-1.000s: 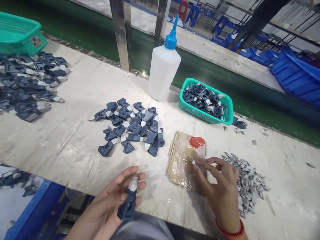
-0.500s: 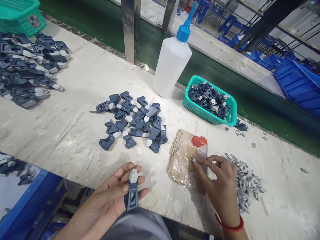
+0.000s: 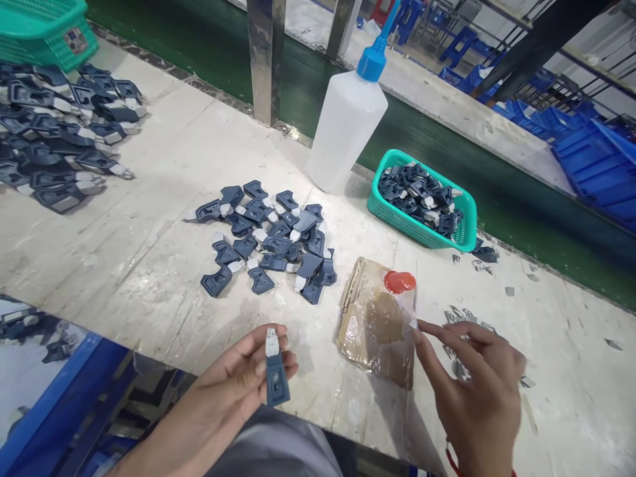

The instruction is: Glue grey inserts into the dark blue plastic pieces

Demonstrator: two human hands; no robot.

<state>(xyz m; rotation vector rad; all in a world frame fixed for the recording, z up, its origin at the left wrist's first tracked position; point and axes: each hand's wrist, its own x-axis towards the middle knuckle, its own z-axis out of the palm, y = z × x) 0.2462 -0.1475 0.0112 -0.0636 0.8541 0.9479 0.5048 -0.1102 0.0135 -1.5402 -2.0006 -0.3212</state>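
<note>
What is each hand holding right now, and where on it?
The left hand holds a dark blue plastic part by its sides, near the white tip, between thumb and fingers. The right hand seems to hold nothing; its fingertip touches the plastic-covered cardboard.

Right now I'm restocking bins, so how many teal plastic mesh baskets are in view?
2. One teal plastic mesh basket sits right of the white squeeze bottle, filled with dark blue parts. The other is at the far left corner, cut off by the frame; more may be outside view.

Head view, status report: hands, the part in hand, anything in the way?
Left hand grips blue part, grey tip up. Right hand fingertips at plastic-covered cardboard, over grey pieces. Nothing between the hands.
</note>
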